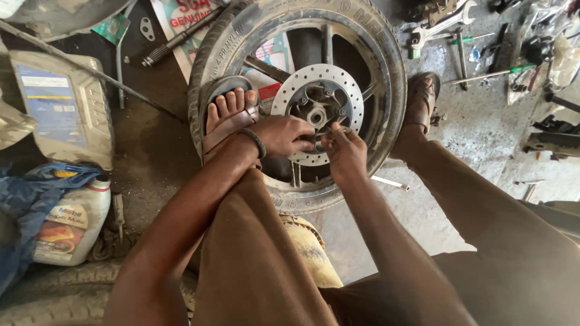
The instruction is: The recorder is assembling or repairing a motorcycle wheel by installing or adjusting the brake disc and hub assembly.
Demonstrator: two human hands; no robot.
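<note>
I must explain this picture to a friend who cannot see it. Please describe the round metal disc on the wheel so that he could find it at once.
Start from the big wheel lying flat on the floor between the person's feet. At its centre sits the disc, where the left hand and right hand meet at its lower edge. It is the only bright silver plate there, dotted all round with small holes.

Drilled silver brake disc on motorcycle wheel, lying flat on floor; lower edge seemingly hidden by fingers.
</note>
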